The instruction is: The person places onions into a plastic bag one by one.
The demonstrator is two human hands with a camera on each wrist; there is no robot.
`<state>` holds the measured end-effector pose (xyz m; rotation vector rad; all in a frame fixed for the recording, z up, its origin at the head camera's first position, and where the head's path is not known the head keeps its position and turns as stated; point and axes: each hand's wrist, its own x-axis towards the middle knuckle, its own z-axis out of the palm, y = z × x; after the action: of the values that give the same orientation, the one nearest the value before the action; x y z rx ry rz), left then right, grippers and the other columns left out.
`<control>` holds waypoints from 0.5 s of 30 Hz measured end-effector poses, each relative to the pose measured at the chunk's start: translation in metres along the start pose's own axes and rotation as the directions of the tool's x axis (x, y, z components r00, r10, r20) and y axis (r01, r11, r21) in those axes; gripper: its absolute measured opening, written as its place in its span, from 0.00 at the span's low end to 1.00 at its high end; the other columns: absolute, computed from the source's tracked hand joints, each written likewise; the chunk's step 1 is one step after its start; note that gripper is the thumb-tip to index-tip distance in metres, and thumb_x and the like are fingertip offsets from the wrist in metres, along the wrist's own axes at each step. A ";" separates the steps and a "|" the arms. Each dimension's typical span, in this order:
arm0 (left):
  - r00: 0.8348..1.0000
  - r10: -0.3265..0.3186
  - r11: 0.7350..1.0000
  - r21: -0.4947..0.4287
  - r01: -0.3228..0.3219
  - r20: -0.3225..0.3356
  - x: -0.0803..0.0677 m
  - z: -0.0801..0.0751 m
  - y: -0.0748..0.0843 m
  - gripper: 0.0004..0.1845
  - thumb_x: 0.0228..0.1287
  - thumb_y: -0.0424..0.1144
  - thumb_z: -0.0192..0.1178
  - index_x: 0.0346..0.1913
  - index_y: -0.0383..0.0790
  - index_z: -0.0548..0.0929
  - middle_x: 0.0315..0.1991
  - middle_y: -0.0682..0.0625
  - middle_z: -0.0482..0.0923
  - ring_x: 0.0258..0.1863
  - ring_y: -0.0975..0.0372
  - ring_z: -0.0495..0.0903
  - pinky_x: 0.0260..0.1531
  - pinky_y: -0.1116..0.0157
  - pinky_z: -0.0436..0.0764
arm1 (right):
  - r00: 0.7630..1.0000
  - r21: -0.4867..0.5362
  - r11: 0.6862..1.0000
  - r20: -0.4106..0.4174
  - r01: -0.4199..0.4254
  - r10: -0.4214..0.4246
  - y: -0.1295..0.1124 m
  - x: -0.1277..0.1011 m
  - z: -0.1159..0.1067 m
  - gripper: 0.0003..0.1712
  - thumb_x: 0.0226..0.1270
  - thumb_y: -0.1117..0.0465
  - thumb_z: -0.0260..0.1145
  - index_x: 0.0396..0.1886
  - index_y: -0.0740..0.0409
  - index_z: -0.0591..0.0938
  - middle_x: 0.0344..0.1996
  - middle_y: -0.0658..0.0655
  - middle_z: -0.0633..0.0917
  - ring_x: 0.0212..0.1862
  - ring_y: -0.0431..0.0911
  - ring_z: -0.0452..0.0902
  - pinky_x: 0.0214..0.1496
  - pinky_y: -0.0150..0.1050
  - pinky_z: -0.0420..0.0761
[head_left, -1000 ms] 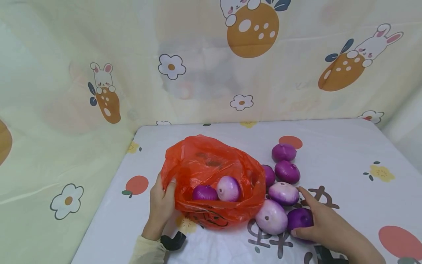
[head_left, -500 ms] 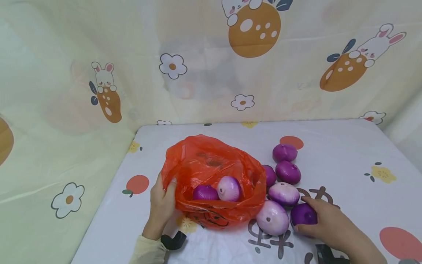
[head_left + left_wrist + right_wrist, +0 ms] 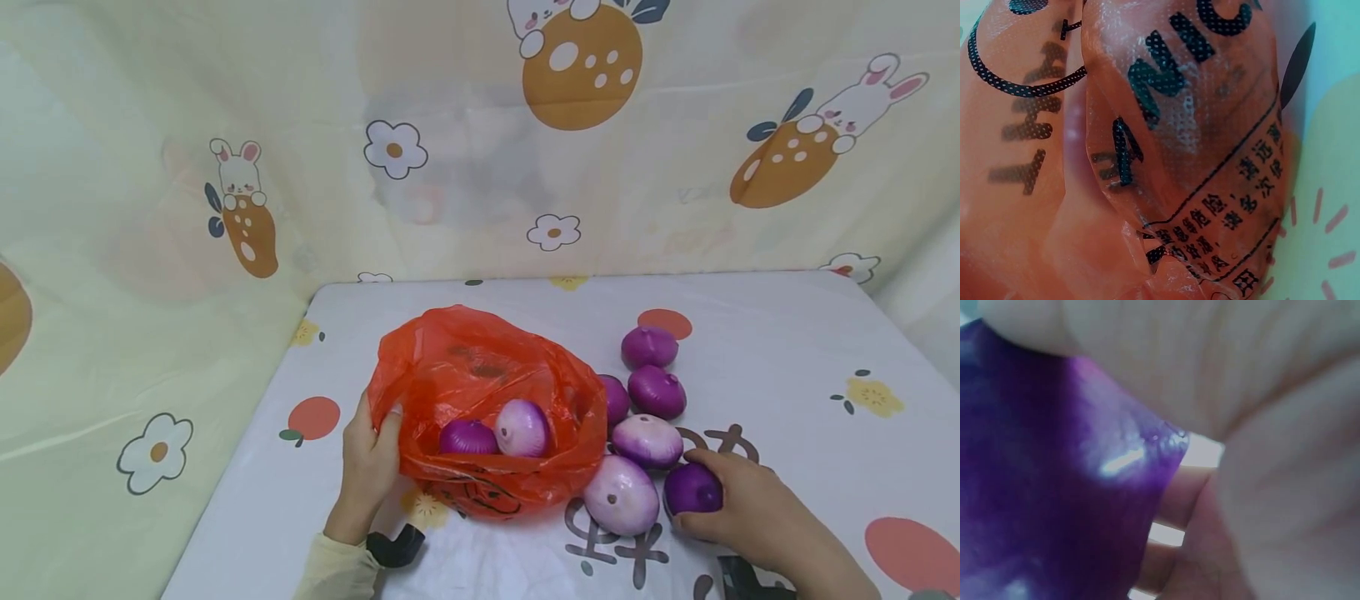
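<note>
An orange plastic bag (image 3: pixel 480 379) with black print lies open on the table, and two purple onions (image 3: pixel 495 432) sit inside it. My left hand (image 3: pixel 370 454) grips the bag's left rim; the left wrist view is filled by the bag (image 3: pixel 1166 156). My right hand (image 3: pixel 738 500) curls around a dark purple onion (image 3: pixel 692 489) to the right of the bag. In the right wrist view that onion (image 3: pixel 1047 487) sits against my palm and fingers (image 3: pixel 1272 487).
Several more onions lie loose right of the bag: a pale one (image 3: pixel 620 494), a white-purple one (image 3: pixel 647 440) and dark ones (image 3: pixel 656 390) farther back. The table (image 3: pixel 780 367) has a patterned white cloth. A printed curtain (image 3: pixel 465 142) closes the back and left.
My right hand has closed around the dark purple onion and shifted it slightly right. The left hand and bag have stayed put.
</note>
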<state>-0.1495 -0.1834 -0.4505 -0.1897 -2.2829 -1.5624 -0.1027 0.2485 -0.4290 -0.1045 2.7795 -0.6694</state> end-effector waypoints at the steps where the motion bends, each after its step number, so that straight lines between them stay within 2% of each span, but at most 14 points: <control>1: 1.000 0.001 1.000 0.000 -0.001 0.000 0.000 0.000 0.000 0.25 0.76 0.29 0.55 0.73 0.37 0.69 0.65 0.42 0.80 0.58 0.46 0.84 0.54 0.49 0.85 | 1.000 -0.003 1.000 -0.003 -0.003 0.003 0.000 0.000 0.000 0.55 0.47 0.42 0.84 0.68 0.71 0.75 0.56 0.74 0.83 0.50 0.64 0.83 0.47 0.64 0.87; 9: 1.000 0.005 1.000 0.008 -0.004 -0.005 0.001 0.000 0.000 0.25 0.76 0.29 0.56 0.73 0.37 0.69 0.64 0.42 0.80 0.58 0.46 0.84 0.54 0.49 0.86 | 0.993 -0.036 0.999 -0.111 0.028 -0.032 0.001 -0.007 -0.006 0.52 0.46 0.42 0.84 0.65 0.70 0.77 0.55 0.76 0.82 0.49 0.66 0.83 0.46 0.65 0.86; 15: 1.000 -0.006 1.000 -0.001 0.006 -0.004 0.001 -0.001 0.000 0.25 0.76 0.30 0.55 0.73 0.37 0.70 0.64 0.42 0.81 0.57 0.45 0.84 0.54 0.49 0.86 | 0.984 -0.019 0.998 -0.169 0.058 -0.060 0.002 -0.009 -0.012 0.50 0.46 0.44 0.85 0.64 0.69 0.78 0.53 0.74 0.83 0.46 0.62 0.83 0.42 0.62 0.87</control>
<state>-0.1498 -0.1840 -0.4500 -0.1802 -2.2817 -1.5648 -0.0977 0.2566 -0.4173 -0.1397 2.9554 -0.7039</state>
